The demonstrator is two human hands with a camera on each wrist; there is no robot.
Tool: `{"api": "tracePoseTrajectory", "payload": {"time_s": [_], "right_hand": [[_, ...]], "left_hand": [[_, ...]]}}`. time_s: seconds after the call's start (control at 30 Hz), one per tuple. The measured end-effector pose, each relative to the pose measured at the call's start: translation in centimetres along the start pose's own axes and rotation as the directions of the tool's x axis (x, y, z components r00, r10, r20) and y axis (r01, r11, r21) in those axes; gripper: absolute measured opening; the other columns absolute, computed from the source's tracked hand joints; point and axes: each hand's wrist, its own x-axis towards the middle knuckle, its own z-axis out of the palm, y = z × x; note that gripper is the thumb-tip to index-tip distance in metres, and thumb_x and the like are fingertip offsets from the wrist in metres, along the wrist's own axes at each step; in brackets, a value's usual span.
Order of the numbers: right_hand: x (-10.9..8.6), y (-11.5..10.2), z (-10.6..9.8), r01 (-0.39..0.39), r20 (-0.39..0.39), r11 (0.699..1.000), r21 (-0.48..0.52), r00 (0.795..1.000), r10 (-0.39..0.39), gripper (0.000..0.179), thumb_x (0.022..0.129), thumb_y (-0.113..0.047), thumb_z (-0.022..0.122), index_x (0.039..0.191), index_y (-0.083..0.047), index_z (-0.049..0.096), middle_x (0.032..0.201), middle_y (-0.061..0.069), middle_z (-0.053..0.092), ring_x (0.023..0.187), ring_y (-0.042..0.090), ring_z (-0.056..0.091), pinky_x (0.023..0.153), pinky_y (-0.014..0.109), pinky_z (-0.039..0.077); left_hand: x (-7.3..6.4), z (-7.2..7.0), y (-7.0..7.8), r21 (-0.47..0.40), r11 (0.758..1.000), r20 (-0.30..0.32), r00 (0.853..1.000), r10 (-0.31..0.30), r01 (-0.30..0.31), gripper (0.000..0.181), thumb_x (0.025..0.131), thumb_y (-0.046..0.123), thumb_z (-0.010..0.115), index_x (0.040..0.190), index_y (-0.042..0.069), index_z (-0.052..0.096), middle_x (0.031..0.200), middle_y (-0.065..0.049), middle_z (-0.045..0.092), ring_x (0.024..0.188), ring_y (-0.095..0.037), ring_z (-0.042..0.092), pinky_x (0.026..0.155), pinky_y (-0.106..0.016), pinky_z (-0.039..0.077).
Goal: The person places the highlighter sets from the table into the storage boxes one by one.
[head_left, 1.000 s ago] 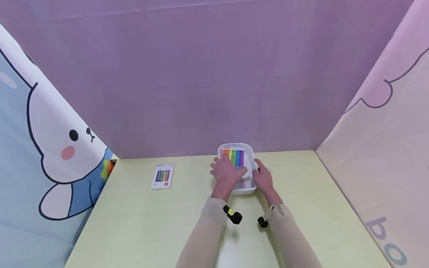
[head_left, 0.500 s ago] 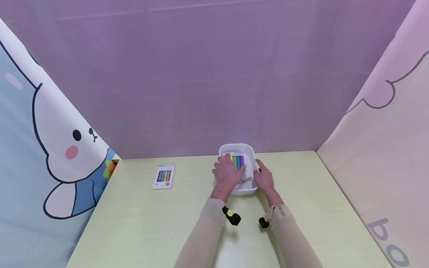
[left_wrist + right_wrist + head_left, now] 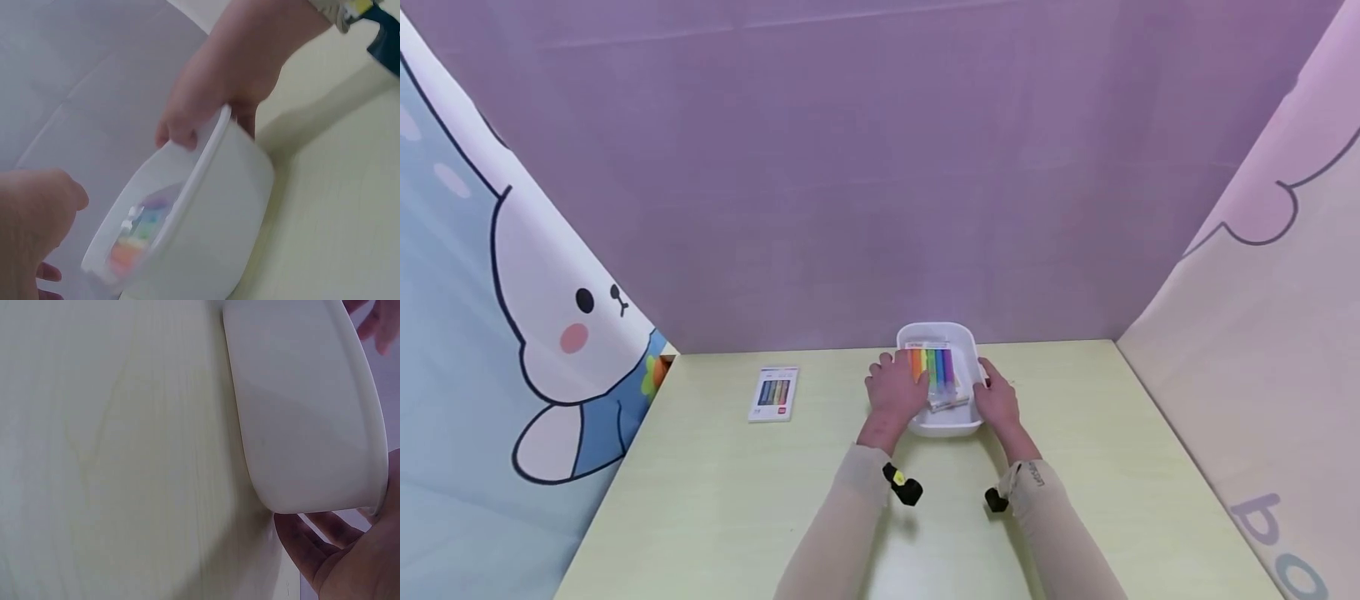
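Observation:
A white plastic basin [image 3: 947,430] stands at the back of the table. Inside lies a clear pack of rainbow-coloured sticks [image 3: 937,363], perhaps crayons or modelling clay. My right hand [image 3: 997,402] grips the basin's right wall, thumb over the rim and fingers outside, as the left wrist view shows. My left hand [image 3: 895,387] hovers at the left rim, holding nothing; in the left wrist view its thumb and fingers [image 3: 49,272] are spread apart from the basin. Below the pack, something thin and pale [image 3: 951,405] in the basin is too small to make out.
A flat white box [image 3: 773,395] with coloured sticks pictured on it lies on the table [image 3: 730,500], left of the basin. A purple cloth [image 3: 880,183] rises behind the back edge. Printed cloths flank both sides, one with a rabbit [image 3: 580,333].
My left hand has let go of the pack and drawn back left, leaving the pack lower in the basin and more exposed. My right hand keeps its grip. The view has shifted slightly.

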Motion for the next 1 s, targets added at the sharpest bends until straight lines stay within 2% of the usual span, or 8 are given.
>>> {"api": "tracePoseTrajectory", "payload": {"time_s": [0.23,0.5,0.87,1.0], "right_hand": [[0.0,-0.1,-0.4,-0.003,0.000,1.000,0.004,1.000,0.003,0.055,0.095,-0.017,0.047,0.150,-0.017,0.038,0.115,0.023,0.061,0.099,0.037,0.058,0.082,0.050,0.045],[-0.2,-0.2,-0.7,-0.012,0.014,1.000,0.015,1.000,0.012,0.055,0.097,-0.017,0.046,0.151,-0.016,0.036,0.120,0.026,0.059,0.103,0.039,0.057,0.085,0.052,0.045],[-0.6,0.7,0.1,-0.019,0.027,1.000,0.023,0.999,0.019,0.056,0.097,-0.019,0.045,0.152,-0.017,0.034,0.122,0.025,0.058,0.105,0.038,0.056,0.086,0.052,0.045],[-0.7,1.1,0.4,-0.015,0.021,0.999,0.029,1.000,0.014,0.055,0.097,-0.018,0.044,0.151,-0.016,0.034,0.121,0.026,0.058,0.105,0.039,0.057,0.085,0.052,0.045]], "left_hand": [[1.0,-0.8,-2.1,0.025,1.000,0.029,1.000,0.007,-0.008,0.057,0.092,0.046,0.058,0.132,0.006,0.052,0.119,-0.018,0.052,0.104,-0.037,0.051,0.084,-0.052,0.045],[1.6,-1.3,-5.5,0.038,0.999,0.052,0.999,0.013,-0.015,0.054,0.092,0.040,0.060,0.136,0.010,0.051,0.125,-0.018,0.049,0.109,-0.039,0.049,0.086,-0.053,0.044],[0.7,-2.2,-10.5,0.077,0.997,0.089,0.996,0.000,-0.007,0.053,0.093,0.035,0.057,0.137,0.007,0.049,0.128,-0.021,0.049,0.111,-0.041,0.048,0.088,-0.054,0.043],[0.4,-1.9,-12.0,0.077,0.997,0.095,0.995,-0.009,0.001,0.053,0.093,0.035,0.058,0.138,0.008,0.049,0.129,-0.020,0.048,0.112,-0.042,0.047,0.089,-0.055,0.042]]}}
